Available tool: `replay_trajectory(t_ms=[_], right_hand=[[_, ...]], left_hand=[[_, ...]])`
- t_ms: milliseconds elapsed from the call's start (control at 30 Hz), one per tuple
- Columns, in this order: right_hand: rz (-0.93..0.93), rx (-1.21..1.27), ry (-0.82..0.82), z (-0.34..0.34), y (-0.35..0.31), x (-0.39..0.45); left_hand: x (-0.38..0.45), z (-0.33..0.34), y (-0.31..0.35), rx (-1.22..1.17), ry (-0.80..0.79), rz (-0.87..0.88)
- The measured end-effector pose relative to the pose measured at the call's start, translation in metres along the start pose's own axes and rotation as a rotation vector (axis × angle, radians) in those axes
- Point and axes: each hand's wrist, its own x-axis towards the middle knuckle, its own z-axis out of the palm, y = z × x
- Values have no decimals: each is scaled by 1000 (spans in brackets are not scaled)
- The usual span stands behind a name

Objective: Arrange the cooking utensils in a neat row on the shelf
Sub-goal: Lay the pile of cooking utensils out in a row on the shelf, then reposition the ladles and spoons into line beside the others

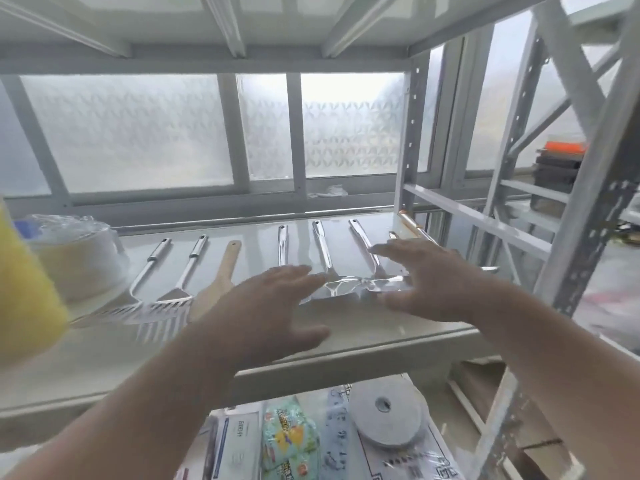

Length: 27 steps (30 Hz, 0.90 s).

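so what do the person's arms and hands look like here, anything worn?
Nothing worn that shows: the left hand and right hand are bare, no gloves, rings or watch visible. Both forearms are bare to the frame edge, no sleeves in view. Motion blur softens fine detail.

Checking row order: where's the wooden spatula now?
In the head view, the light wooden spatula lies left of centre on the white shelf, between a slotted steel turner and the left hand.
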Motion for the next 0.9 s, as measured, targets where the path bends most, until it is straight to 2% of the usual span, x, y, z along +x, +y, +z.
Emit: replay_trajectory(t_ms=[100,267,500,700,800,900], right_hand=[[12,-41,-81,20,8,2],[-82,42,31,39,10,10],[-141,94,14,55,-8,24],[-141,55,5,47,-11,27],[-198,40,22,35,-8,20],[-179,99,23,16,2,10]], left_hand=[[26,16,24,4,-33,-7],[35,25,22,127,-74,-67],[20,27,-5,169,-67,-138],[20,27,-1,160,-35,-127],[22,27,9,159,-19,-99],[25,21,19,147,4,-63]])
